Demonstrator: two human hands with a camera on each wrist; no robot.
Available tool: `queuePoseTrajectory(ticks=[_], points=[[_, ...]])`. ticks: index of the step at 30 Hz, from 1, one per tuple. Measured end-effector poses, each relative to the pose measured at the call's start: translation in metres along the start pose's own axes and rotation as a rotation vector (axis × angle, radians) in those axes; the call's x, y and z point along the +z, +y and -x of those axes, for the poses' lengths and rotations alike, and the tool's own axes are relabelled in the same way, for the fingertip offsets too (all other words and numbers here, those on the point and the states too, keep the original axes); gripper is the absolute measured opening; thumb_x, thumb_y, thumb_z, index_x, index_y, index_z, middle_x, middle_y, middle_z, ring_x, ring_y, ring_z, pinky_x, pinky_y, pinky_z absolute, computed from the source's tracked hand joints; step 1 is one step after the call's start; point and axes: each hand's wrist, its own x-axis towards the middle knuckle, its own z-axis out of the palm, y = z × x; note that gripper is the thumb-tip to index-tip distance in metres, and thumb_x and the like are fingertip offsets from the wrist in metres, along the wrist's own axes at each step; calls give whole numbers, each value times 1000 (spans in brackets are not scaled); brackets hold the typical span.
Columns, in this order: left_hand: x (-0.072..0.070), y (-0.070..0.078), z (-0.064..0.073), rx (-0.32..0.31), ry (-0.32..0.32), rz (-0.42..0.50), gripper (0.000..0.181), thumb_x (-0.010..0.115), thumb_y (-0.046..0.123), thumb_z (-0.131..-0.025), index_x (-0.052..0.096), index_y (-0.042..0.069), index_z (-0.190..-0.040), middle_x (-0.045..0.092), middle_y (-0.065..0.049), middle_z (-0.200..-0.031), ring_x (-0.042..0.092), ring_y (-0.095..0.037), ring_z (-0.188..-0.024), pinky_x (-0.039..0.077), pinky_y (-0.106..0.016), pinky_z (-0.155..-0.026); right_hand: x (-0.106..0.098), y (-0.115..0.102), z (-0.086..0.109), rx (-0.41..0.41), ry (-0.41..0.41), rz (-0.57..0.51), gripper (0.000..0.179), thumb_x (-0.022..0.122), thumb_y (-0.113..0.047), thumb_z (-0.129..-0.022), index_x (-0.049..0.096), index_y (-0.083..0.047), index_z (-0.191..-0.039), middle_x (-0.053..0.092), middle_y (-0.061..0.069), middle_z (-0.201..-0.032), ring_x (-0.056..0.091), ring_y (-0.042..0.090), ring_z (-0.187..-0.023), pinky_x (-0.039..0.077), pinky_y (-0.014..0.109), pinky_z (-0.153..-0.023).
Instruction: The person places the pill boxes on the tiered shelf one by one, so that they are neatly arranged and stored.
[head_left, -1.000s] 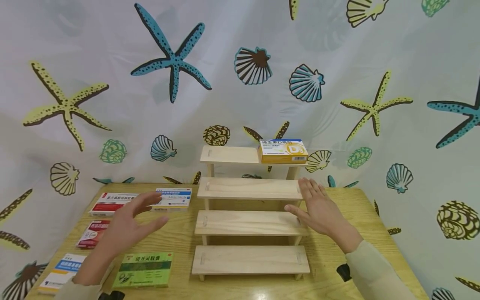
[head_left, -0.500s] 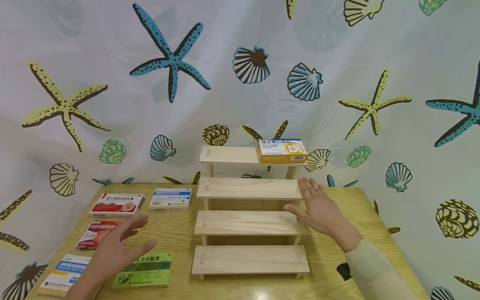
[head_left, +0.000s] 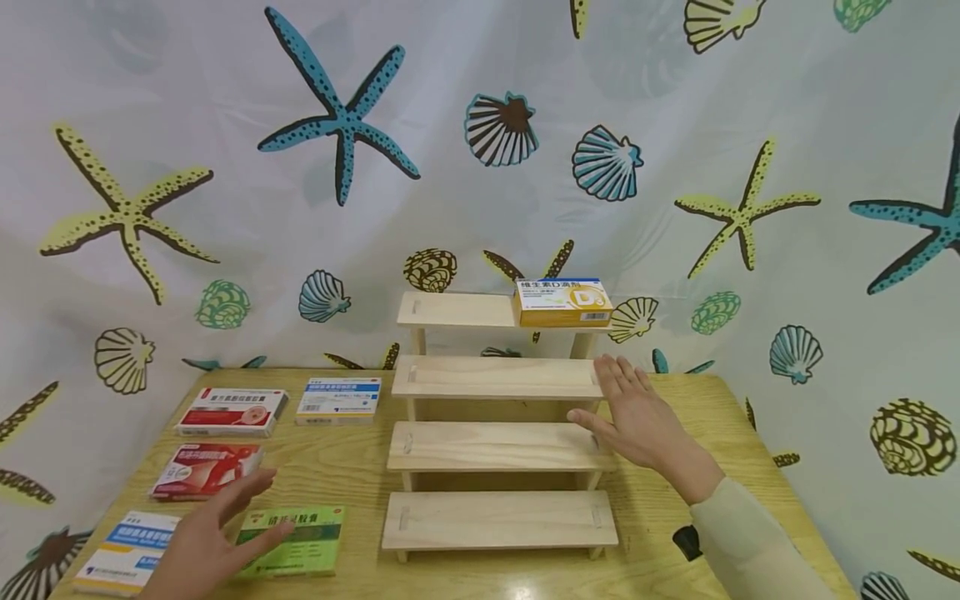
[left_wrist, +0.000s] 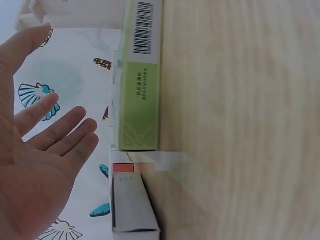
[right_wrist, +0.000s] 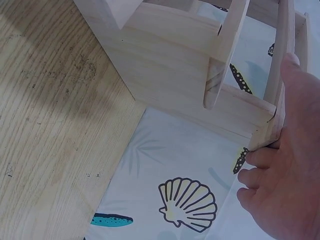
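Observation:
My left hand [head_left: 219, 533] hovers with its fingers spread beside a green medicine box [head_left: 302, 546] lying flat on the table. In the left wrist view, nothing is between thumb and fingers, and the green box's barcoded end faces the camera. My right hand [head_left: 643, 412] rests on the right end of a four-step wooden display shelf [head_left: 498, 446], its fingers straight in the head view and the thumb toward the front. The right wrist view has the fingers [right_wrist: 257, 177] at the board's end. On the top step sits an orange and white vitamin D box [head_left: 562, 304].
Left of the shelf lie a red and white box [head_left: 231, 412], a blue and white box [head_left: 339, 402], a red box [head_left: 204, 471] and a blue, white and orange box [head_left: 131, 552]. A curtain [head_left: 465, 192] patterned with shells and starfish hangs behind the wooden table [head_left: 341, 467].
My left hand has come down and toward the front left, uncovering the blue and white box and the red boxes. The right hand keeps its place on the shelf.

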Motion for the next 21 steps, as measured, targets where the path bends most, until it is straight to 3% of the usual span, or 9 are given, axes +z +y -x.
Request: queuePoseTrajectory(ticks=[8,21], points=[[6,-9,5,-51,-22,-90,111,70,76,-86,28,13,-167,33,-32,-166,35,-61,-146,35,-78,-110,1,0,-1,0,8,5,96,58,-57,-104,21,8,-164,25,30,-170,21,49,-159,19,62,-129],[13,-17,6,-6,8,-140,109,78,74,-80,40,13,-162,44,-33,-158,50,-55,-136,43,-73,-105,1,1,-1,0,2,1,97,57,-59,-104,20,8,-164,25,29,-170,19,48,-160,19,62,-129]])
